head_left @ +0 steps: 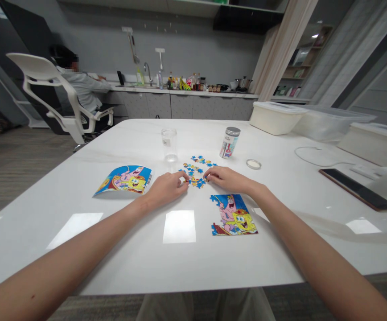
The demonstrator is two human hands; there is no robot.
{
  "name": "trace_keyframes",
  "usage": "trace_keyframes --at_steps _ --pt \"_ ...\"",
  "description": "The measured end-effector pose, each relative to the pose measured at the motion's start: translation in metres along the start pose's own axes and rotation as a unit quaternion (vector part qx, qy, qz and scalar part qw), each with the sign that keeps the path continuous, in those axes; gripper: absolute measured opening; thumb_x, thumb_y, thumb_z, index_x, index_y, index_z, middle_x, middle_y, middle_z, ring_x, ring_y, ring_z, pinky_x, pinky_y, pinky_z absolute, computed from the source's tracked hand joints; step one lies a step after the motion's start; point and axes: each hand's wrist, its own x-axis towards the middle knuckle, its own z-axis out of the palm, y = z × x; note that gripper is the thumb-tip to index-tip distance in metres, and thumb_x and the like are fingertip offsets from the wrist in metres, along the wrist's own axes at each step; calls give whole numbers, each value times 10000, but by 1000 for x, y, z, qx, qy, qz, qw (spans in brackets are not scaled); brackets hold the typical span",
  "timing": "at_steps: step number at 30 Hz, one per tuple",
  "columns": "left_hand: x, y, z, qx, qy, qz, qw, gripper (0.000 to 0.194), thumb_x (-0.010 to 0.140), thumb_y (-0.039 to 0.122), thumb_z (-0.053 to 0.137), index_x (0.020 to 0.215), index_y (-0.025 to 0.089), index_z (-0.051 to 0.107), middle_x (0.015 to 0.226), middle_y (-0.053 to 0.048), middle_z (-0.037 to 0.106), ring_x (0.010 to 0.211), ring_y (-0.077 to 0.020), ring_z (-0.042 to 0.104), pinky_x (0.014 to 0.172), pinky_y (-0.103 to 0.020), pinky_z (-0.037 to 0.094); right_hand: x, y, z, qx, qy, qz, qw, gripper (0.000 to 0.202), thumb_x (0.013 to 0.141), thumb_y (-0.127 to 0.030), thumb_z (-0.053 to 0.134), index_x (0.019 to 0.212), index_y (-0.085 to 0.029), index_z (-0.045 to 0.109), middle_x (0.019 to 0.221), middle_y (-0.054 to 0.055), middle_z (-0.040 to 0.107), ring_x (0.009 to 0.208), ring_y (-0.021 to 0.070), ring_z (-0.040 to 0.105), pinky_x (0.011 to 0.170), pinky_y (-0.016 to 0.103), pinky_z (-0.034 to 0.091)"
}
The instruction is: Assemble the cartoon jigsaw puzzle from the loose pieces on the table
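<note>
Loose jigsaw puzzle pieces [198,183], mostly blue and yellow, lie in a small pile in the middle of the table. At the pile's left edge, my left hand [166,188] is closed in a pinch on a puzzle piece. My right hand [226,177] reaches in from the other side, its fingers curled together at a small blue piece. Nearer to me lies a partly joined puzzle [235,216] with a pink starfish and a yellow sponge character; its left side is ragged. A curled reference picture [126,179] with the same scene rests left of my left hand.
Behind the pile stand a clear open jar [170,145] and a silver-lidded printed can [229,142]. A round lid [253,164] lies to their right. Further right are a phone [356,188], a white cable [309,160] and plastic boxes [277,118]. A person [83,87] sits at the back left.
</note>
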Motion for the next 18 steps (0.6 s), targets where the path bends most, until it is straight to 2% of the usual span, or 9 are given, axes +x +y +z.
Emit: trace_keyframes --at_steps 4,7,9,14,18 --pt "0 0 0 2 1 2 1000 219 856 331 462 973 237 621 476 68 477 510 -153 483 563 -259 285 0 4 3 11 18 26 999 273 952 -251 457 1196 -169 548 914 66 693 839 177 624 744 286 439" --pt "0 0 -1 3 0 2 1000 224 856 327 460 978 235 624 476 67 484 507 -152 483 564 -260 290 1 4 5 10 24 20 999 303 951 -252 459 1237 -171 517 866 53 687 783 167 614 700 271 425" --pt "0 1 -1 3 -2 0 1000 228 856 325 458 978 233 627 475 66 490 503 -152 483 563 -261 293 1 4 4 1 27 9 1000 281 942 -249 469 1200 -171 547 833 48 680 746 163 601 677 267 417" --pt "-1 1 -1 2 -3 -2 1000 228 852 322 461 982 235 627 475 67 495 501 -151 486 560 -263 294 1 5 1 -46 25 15 999 133 877 -211 537 932 -175 653 798 45 657 713 154 581 655 257 405" --pt "-1 0 -1 4 -3 -3 1000 229 854 325 457 979 237 628 476 68 501 502 -151 489 561 -265 296 1 18 4 -97 73 64 990 157 865 -163 511 939 -170 649 869 74 661 793 188 604 709 287 431"
